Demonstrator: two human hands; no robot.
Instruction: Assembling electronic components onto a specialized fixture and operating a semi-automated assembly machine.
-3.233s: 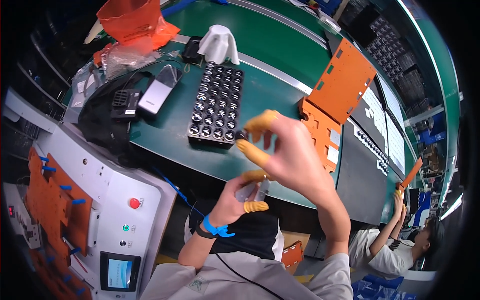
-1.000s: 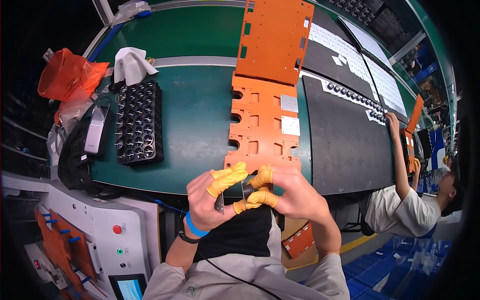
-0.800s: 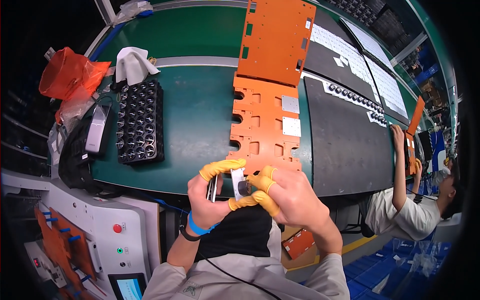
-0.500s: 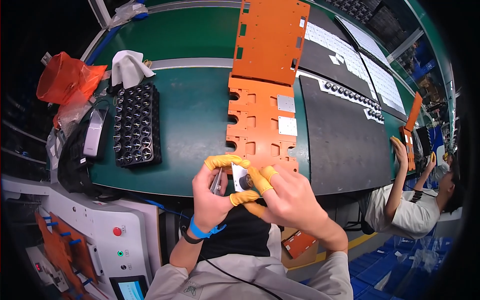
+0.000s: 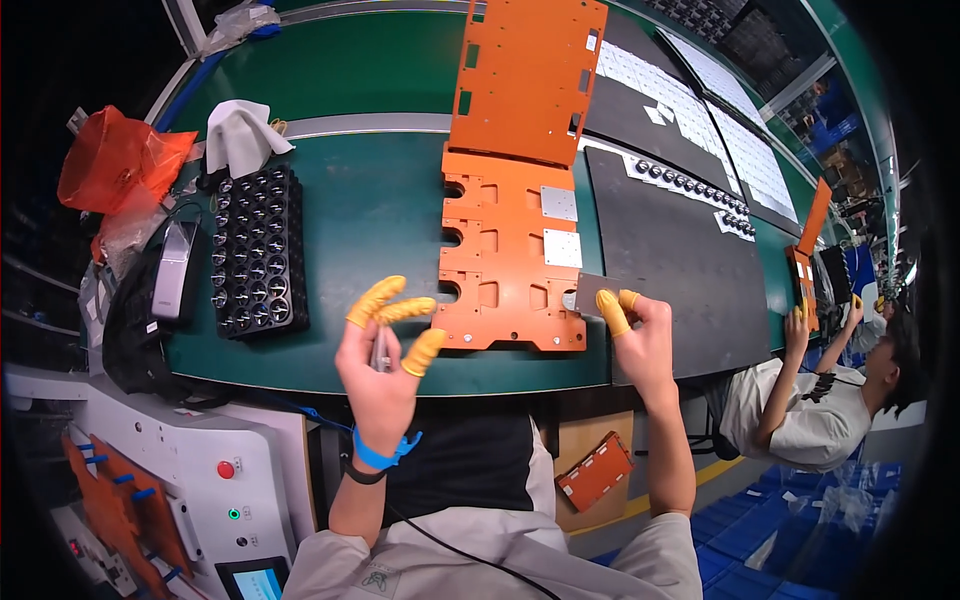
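Both my hands wear yellow finger cots. My left hand [image 5: 385, 375] is beside the near left corner of an orange fixture [image 5: 510, 322], its thumb and fingertips spread. A slim metal tool, apparently tweezers [image 5: 380, 352], is tucked in that hand, partly hidden by it. My right hand [image 5: 640, 335] pinches a thin grey plate [image 5: 597, 294] at the fixture's right edge, over its lowest slot. Two silver plates, an upper one [image 5: 559, 203] and a lower one [image 5: 562, 248], lie on the fixture's right side. The fixture's orange lid [image 5: 522, 85] is swung back.
A black tray [image 5: 258, 255] of round parts stands left, near a grey box-shaped device [image 5: 175, 270] and a white cloth [image 5: 240, 138]. Dark mats [image 5: 680, 280] on the right carry rows of plates and round black pieces [image 5: 690, 186]. A co-worker [image 5: 800, 400] sits at far right.
My hands, earlier together over a white plate with a round dark part, have moved apart. The right one now has a grey plate at the fixture's right edge; the round part no longer shows.
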